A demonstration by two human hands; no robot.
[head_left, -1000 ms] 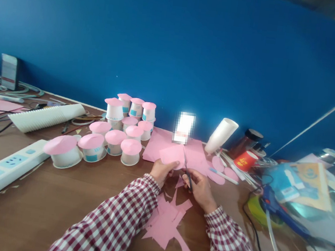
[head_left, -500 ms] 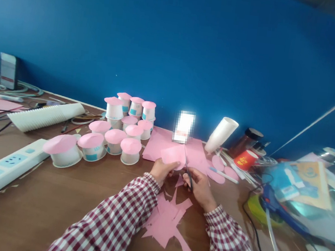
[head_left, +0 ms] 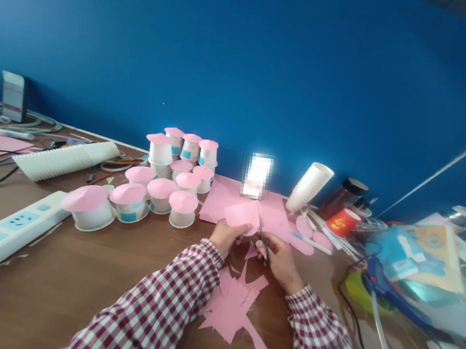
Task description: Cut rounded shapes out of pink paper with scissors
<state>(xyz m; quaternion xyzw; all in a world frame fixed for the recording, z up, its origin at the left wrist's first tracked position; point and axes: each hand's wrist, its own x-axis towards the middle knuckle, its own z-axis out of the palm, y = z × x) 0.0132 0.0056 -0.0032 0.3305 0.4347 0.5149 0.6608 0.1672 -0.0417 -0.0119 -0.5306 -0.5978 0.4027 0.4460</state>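
Observation:
Near the middle of the desk, my left hand [head_left: 226, 238] grips a pink paper piece [head_left: 240, 216] between thumb and fingers. Black scissors [head_left: 264, 248] are in my right hand [head_left: 284, 260], their blades along the right edge of that piece. Behind it lie pink sheets [head_left: 215, 198] below a bright pixelated object [head_left: 257, 174]. Pink offcuts [head_left: 233, 310] are piled between my forearms. Pink rounds [head_left: 303, 226] and a pen [head_left: 312, 243] rest right of my hands.
Several white cups with pink paper tops [head_left: 130, 202] stand to the left, beside a power strip [head_left: 0, 236]. Toward the right are a stack of white cups [head_left: 310, 187], a red cup [head_left: 342, 222], a dark jar [head_left: 347, 197] and a blue glue gun [head_left: 391, 301].
The view has shifted slightly. Both hands keep their holds on the paper and the scissors, with hardly any visible movement.

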